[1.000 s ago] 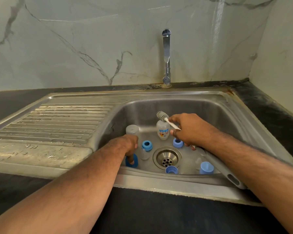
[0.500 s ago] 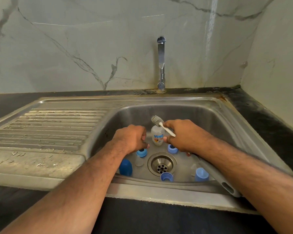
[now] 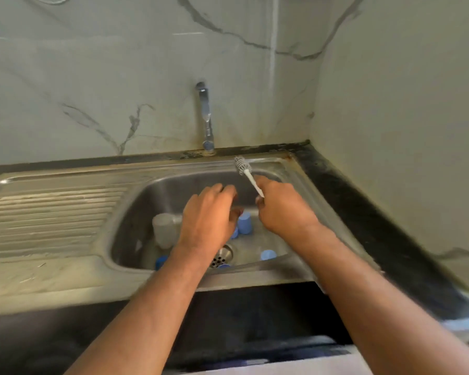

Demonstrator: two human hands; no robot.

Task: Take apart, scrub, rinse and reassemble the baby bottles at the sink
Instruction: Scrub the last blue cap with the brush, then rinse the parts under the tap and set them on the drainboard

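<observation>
White brush (image 3: 248, 176) gripped in right hand (image 3: 283, 209) | left hand (image 3: 209, 215) loose above blue cap (image 3: 244, 222)

Hands counted: two, left hand (image 3: 210, 212) and right hand (image 3: 283, 209)
Brush (image 3: 248, 175): one
Tap (image 3: 206, 117): one
Clear cup (image 3: 164, 230): one
Blue parts seen: at least four; blurred

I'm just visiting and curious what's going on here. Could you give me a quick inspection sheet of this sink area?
Surface: steel sink with a ribbed drainboard on the left, set in a dark counter.
Job's things: frosted bottle upright in the basin; light blue caps and darker blue pieces around the drain.
Clutter: nothing seen.
Grippers: left hand hangs over the basin, fingers loosely curled, what it holds unclear; right hand grips the bottle brush, bristles up.
Cables: nothing seen.
Surroundings: tap, no water seen running; marble-look wall.
</observation>
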